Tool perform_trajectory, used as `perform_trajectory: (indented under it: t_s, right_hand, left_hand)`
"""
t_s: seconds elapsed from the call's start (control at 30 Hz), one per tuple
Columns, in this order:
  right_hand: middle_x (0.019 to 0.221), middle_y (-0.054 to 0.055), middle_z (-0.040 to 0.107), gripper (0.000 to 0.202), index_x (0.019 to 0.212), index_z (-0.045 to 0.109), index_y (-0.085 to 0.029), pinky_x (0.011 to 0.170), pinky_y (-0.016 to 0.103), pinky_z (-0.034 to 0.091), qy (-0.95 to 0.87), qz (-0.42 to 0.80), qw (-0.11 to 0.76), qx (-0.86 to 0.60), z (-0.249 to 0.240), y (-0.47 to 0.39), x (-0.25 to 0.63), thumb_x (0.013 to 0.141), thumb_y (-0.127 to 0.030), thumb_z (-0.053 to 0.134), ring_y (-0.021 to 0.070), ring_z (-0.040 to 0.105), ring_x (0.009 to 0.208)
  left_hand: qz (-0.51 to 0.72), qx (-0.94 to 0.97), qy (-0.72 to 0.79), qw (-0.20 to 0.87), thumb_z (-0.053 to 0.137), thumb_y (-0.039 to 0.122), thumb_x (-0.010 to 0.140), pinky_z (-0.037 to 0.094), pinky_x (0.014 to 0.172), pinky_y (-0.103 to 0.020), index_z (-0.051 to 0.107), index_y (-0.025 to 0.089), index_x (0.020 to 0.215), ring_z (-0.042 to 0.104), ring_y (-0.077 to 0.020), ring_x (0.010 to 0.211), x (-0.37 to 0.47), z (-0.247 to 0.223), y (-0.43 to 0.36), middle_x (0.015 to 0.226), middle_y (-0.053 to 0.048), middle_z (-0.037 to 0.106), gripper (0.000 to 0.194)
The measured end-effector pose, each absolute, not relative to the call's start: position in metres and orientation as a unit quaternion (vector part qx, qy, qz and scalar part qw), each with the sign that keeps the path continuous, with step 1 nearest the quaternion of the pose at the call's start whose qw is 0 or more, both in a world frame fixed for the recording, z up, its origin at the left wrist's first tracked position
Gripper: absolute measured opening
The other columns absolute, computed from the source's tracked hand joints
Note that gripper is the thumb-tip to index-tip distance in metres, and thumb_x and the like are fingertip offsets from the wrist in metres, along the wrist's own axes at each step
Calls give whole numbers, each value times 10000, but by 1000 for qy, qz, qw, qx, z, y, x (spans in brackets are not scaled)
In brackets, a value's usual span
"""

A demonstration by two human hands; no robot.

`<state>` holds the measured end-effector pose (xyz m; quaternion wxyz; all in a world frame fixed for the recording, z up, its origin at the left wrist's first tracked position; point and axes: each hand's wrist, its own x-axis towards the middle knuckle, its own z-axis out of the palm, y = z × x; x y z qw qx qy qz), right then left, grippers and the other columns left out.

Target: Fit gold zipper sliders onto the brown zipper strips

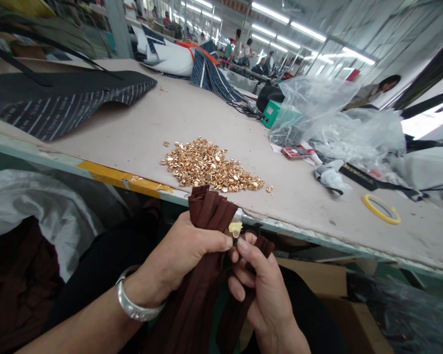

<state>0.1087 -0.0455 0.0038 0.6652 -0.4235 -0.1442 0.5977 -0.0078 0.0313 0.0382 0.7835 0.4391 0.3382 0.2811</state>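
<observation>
My left hand [192, 248] is closed round a thick bundle of dark brown fabric strips [210, 211], its thumb pointing right. My right hand [256, 275] is closed on more brown strip [234, 314], with thumb and fingers pinched beside my left thumb tip. Just above the two thumbs shows a small gold piece [236, 234] against a yellow patch. What my right fingertips pinch is too small to make out. Beyond my hands, a heap of small gold metal pieces [210, 167] lies on the table [140, 128] near its front edge.
Black striped sheet material [77, 98] lies at the left. Clear plastic bags [339, 123], a green box [271, 114] and a yellow tape roll [381, 209] are at the right. A cardboard box [317, 278] stands under the table. People are in the background.
</observation>
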Motion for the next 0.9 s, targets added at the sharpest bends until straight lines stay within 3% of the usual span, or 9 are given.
perform_trajectory:
  t_s: [0.2,0.3,0.4,0.53,0.83,0.9]
  right_hand:
    - [581,-64,574,279,680,529,-169,280,104,349,-150,582,666,-442,3,-44,108,746,-291,770,-2,222,354]
    - [542,-81,529,293,662,536,-160,294,117,396,-162,560,668,-462,2,-44,107,737,-295,785,0,250,353]
    - [558,-69,540,291,672,554,-157,332,133,449,-175,547,667,-475,1,-46,107,739,-317,788,18,388,360]
    - [609,-42,587,277,694,571,-159,395,142,500,-192,547,657,-482,1,-47,109,752,-326,784,73,579,447]
    - [643,-20,617,274,701,557,-161,388,134,483,-214,562,640,-479,1,-48,110,808,-346,729,80,599,463]
    - [646,-28,609,222,783,590,-178,395,161,505,-227,534,645,-497,1,-47,110,802,-347,732,102,610,496]
  left_hand:
    - [338,431,345,762,702,124,716,519,663,-241,704,160,779,637,-143,678,-10,28,23,729,-7,694,72]
    - [324,382,353,790,728,212,730,509,548,-258,674,149,734,624,-152,555,-6,21,13,656,-17,678,83]
    - [324,345,347,810,723,256,750,461,461,-235,658,138,704,569,-127,453,-1,16,4,568,-10,644,143]
    - [373,308,344,804,754,217,727,484,496,-222,688,138,752,546,-87,466,0,14,-1,686,-20,695,106]
    - [323,340,281,837,730,206,729,509,505,-264,665,133,734,600,-137,501,-13,18,12,673,-23,662,98]
    - [301,347,277,844,738,181,708,500,509,-257,659,140,737,596,-136,507,-14,19,16,646,-10,646,94]
